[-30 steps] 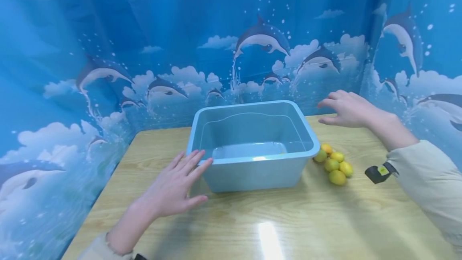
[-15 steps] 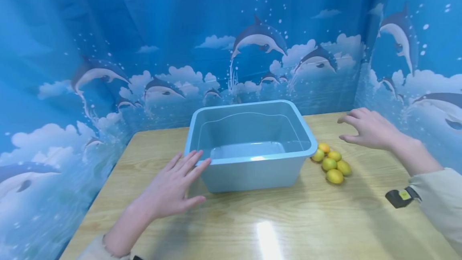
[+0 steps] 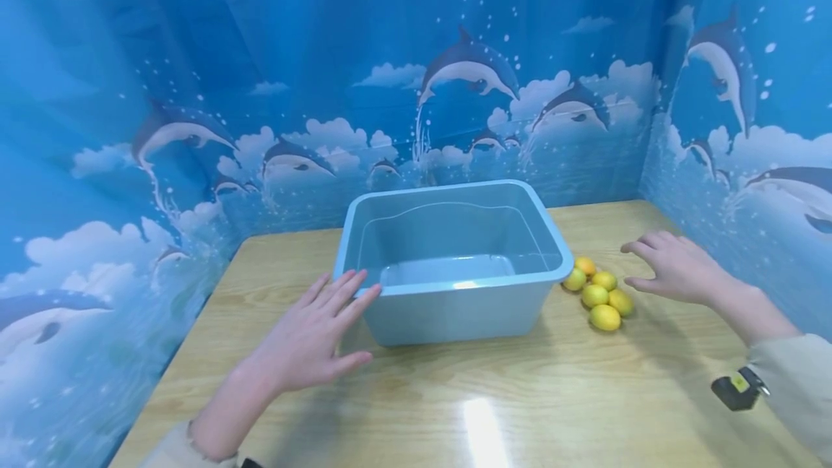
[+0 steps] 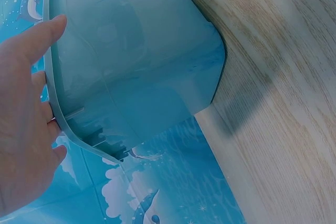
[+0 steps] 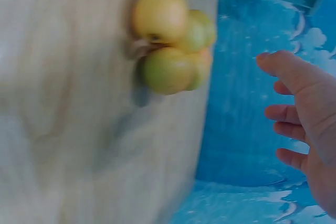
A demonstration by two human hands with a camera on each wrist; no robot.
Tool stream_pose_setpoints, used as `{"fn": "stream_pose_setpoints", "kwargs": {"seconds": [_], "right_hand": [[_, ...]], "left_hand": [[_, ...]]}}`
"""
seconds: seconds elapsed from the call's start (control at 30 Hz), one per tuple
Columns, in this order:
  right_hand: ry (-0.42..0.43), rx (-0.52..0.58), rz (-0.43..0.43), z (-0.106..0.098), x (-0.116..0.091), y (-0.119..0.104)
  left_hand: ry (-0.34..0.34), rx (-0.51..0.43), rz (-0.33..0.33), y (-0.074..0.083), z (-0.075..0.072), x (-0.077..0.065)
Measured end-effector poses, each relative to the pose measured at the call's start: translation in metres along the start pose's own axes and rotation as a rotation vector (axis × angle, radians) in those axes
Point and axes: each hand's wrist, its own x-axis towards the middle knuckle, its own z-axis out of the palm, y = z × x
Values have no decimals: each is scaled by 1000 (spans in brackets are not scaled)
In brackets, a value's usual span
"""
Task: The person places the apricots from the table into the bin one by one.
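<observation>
A light blue plastic bin stands on the wooden table. My left hand is spread flat, its fingertips right at the bin's front left rim; the left wrist view has the thumb and fingers beside the rim. To the right of the bin lies a cluster of several small yellow-green citrus fruits, one more orange. My right hand hovers just right of them, fingers loosely bent and nothing in it. In the right wrist view the fruits sit apart from the fingertips.
A blue dolphin-print curtain closes off the back and both sides of the table. The bin's back wall is near the table's rear edge. A black wrist device hangs at the right sleeve.
My right hand has moved from beside the bin's back right corner, rightward and down toward the near side, to beside the fruits. My left hand keeps its place at the rim.
</observation>
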Motion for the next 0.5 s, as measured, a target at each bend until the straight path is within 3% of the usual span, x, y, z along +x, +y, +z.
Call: {"fn": "stream_pose_setpoints", "kwargs": {"seconds": [0.23, 0.5], "right_hand": [[-52, 36, 0, 23, -17, 1], [-98, 32, -26, 38, -23, -2]], "left_hand": [[-5, -11, -2, 1, -1, 0], [1, 0, -2, 1, -1, 1]]}}
